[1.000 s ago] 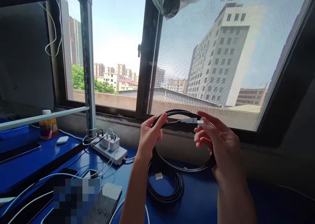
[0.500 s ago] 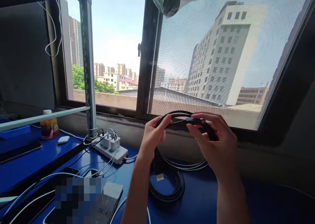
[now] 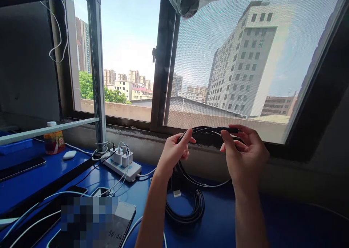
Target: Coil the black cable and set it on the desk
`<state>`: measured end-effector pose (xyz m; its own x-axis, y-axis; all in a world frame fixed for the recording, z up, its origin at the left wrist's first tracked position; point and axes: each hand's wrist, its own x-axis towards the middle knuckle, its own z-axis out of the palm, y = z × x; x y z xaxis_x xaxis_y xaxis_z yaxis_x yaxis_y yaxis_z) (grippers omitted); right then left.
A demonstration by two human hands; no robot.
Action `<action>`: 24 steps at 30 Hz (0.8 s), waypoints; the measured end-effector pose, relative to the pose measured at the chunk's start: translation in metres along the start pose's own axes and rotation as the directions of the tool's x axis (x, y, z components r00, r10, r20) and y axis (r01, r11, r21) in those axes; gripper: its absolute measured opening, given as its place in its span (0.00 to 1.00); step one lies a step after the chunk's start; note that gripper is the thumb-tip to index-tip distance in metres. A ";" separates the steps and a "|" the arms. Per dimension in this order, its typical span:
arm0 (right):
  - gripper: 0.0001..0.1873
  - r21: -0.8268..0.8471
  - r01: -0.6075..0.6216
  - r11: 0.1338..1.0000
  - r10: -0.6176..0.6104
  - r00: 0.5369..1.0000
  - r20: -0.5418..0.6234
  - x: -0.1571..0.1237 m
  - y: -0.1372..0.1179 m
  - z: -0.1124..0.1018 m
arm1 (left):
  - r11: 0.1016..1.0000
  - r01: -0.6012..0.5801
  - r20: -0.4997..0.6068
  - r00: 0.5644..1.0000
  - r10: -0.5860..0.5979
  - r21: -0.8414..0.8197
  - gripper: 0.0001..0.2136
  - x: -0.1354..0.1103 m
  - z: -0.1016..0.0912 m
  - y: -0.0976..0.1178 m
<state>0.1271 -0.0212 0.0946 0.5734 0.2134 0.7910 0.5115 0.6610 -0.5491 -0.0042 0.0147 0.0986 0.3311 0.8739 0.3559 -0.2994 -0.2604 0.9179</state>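
I hold a loop of thin black cable [image 3: 203, 184] up in front of the window sill. My left hand [image 3: 174, 153] pinches the loop's left side between thumb and fingers. My right hand [image 3: 245, 155] pinches the cable's dark plug end [image 3: 227, 130] at the loop's top right. The loop hangs down between both hands. Below it a second coil of black cable [image 3: 188, 208] with a white tag lies on the blue table [image 3: 218, 222].
A white power strip [image 3: 121, 165] with plugged chargers sits left of my hands. Several phones [image 3: 120, 219] and white cables lie at the lower left. An orange bottle [image 3: 53, 139] and a white mouse-like object [image 3: 69, 155] rest further left. A window with mesh screen is behind.
My right hand has shifted along the top of the loop, covering the silver plug end, then moved right again. The loop has become smaller and sits slightly lower.
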 end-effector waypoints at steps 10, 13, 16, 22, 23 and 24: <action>0.33 0.029 -0.339 0.941 0.340 0.938 -0.063 0.000 0.018 0.014 | 0.944 0.146 -0.025 0.989 -0.145 0.294 0.12 -0.004 -0.022 -0.004; 0.33 -0.088 -0.479 0.873 0.487 0.865 0.119 0.001 0.026 0.012 | 0.834 0.332 -0.085 0.940 -0.329 0.440 0.12 0.000 -0.030 -0.013; 0.24 -0.269 -0.577 0.771 0.636 0.712 0.298 -0.001 0.031 0.008 | 0.750 0.411 -0.138 0.906 -0.401 0.517 0.13 0.007 -0.038 -0.023; 0.13 -0.663 -0.536 0.523 0.852 0.307 0.424 -0.010 0.048 0.005 | 0.552 0.535 -0.159 0.795 -0.586 0.640 0.13 0.013 -0.056 -0.044; 0.12 -0.716 -0.503 0.485 0.874 0.240 0.423 -0.013 0.053 0.005 | 0.509 0.554 -0.164 0.766 -0.621 0.659 0.13 0.014 -0.059 -0.049; 0.10 -0.761 -0.466 0.452 0.891 0.184 0.416 -0.016 0.058 0.006 | 0.465 0.568 -0.171 0.738 -0.653 0.679 0.12 0.014 -0.061 -0.053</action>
<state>0.1438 0.0180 0.0518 0.2944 0.9273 -0.2313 0.4509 -0.3482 -0.8218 -0.0386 0.0660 0.0438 0.2872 0.8850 -0.3664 0.6564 0.0967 0.7481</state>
